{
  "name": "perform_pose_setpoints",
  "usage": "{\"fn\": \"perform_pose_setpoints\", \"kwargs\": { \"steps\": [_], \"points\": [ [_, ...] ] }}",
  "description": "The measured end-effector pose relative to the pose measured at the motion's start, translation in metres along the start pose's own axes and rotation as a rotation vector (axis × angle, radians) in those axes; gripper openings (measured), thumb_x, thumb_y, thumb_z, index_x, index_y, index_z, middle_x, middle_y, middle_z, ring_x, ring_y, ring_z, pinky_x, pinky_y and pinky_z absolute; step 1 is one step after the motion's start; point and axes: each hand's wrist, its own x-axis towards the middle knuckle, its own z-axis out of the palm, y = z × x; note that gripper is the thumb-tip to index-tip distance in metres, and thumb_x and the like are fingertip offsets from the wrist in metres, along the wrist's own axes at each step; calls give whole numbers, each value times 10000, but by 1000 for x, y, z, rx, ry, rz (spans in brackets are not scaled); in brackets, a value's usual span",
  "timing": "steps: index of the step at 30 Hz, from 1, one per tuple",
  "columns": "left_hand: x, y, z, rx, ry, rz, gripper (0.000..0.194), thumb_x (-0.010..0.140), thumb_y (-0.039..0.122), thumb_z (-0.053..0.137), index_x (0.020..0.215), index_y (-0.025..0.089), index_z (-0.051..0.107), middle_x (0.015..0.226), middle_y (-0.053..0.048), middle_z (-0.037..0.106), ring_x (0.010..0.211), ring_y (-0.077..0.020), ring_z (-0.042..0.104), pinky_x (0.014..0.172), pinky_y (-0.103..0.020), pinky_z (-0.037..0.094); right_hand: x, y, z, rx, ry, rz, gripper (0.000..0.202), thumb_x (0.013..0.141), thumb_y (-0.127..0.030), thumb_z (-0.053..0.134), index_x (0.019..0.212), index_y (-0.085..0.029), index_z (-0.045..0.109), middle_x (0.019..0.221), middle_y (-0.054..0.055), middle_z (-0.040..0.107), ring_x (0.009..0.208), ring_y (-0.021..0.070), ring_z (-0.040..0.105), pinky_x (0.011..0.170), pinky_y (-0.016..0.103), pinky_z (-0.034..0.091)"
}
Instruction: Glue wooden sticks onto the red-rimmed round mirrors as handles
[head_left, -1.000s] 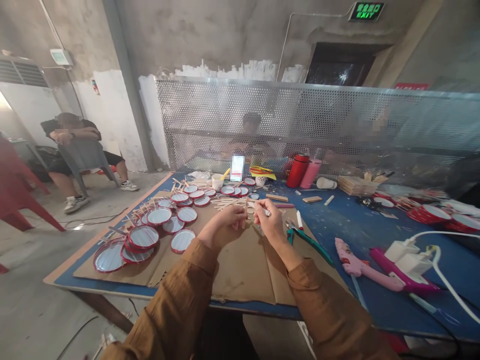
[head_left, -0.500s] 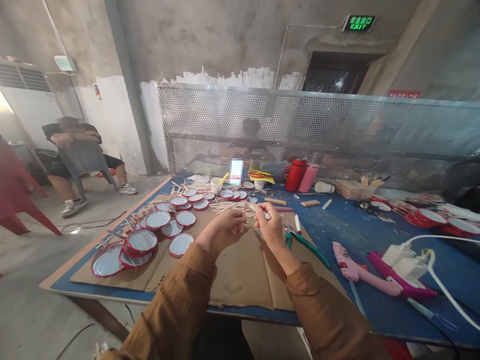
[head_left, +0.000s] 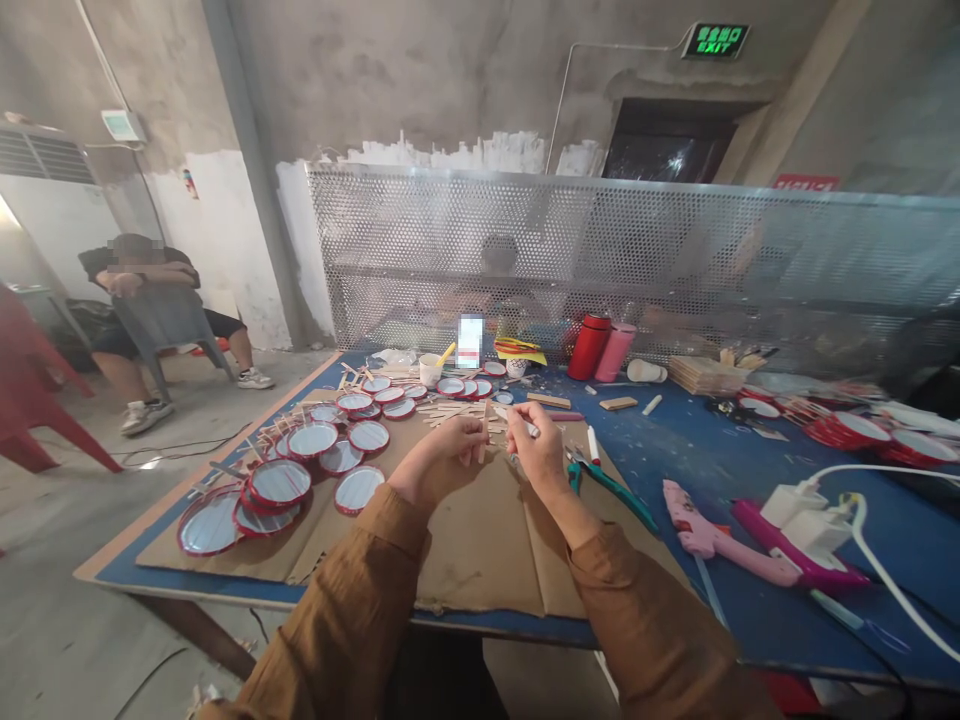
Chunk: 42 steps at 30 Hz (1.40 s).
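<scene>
Closed fingers of my left hand (head_left: 454, 450) pinch a thin wooden stick (head_left: 485, 428), held upright over the cardboard sheet (head_left: 480, 550). Facing it from the right, my right hand (head_left: 537, 445) grips a white pen (head_left: 532, 430) whose tip points left toward the stick; I cannot tell whether it touches. Beyond the hands lies a spread of loose wooden sticks (head_left: 450, 411). Left of my left hand are several round, red-rimmed pieces (head_left: 360, 490) with pale faces, some overlapping. Close to my right hand lie teal-handled pliers (head_left: 615, 492) and another white pen (head_left: 593, 445).
A pink glue gun (head_left: 720, 545) and a purple power strip (head_left: 799, 560) with white plugs lie at right. A red bottle (head_left: 589, 348), a pink bottle (head_left: 618, 352) and a phone (head_left: 470, 342) stand before the perforated metal screen (head_left: 420, 230). Another person (head_left: 142, 280) sits at left.
The whole view has shifted very slightly. My hands keep the same hold on the stick and the pen, with hardly any visible movement.
</scene>
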Motion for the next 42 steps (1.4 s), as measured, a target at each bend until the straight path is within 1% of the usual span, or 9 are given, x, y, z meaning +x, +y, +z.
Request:
{"fn": "perform_pose_setpoints", "kwargs": {
  "steps": [9,12,24,30,38,42],
  "points": [
    [-1,1,0,19,13,-12,174,822,295,553,718,167,496,538,36,561,392,-63,453,445,-202,345,0,-4,-1,-10,8,0,267,858,-465,515,785,-209,539,591,-26,576,421,108,534,438,213,437],
    [0,1,0,22,4,-29,188,821,309,561,719,168,493,536,33,564,386,-63,451,438,-200,334,0,-5,-2,-10,9,-4,270,857,-468,515,787,-208,541,593,-24,580,423,108,535,439,213,439],
    [2,-2,0,16,8,-18,223,829,335,574,702,171,492,559,23,583,393,-65,456,447,-210,341,0,-3,-1,17,11,9,275,849,-474,518,794,-206,543,583,-27,559,424,107,524,419,207,435],
    [1,-2,-1,19,-10,0,201,848,307,533,709,171,483,558,29,575,389,-60,459,438,-206,343,1,-2,-1,5,-3,14,274,847,-473,519,789,-206,540,577,-28,561,423,106,528,435,208,435],
    [1,-3,-2,0,-23,13,238,816,358,587,715,165,492,554,33,570,390,-54,467,433,-194,345,1,0,0,15,-29,56,289,831,-483,530,775,-200,549,542,-38,551,392,105,519,423,209,416],
    [1,-3,-1,3,-19,23,217,822,335,571,711,164,495,567,24,578,390,-60,467,436,-204,349,1,-2,0,26,-37,61,285,830,-479,528,768,-201,543,534,-40,545,392,105,515,419,209,416]
  ]
}}
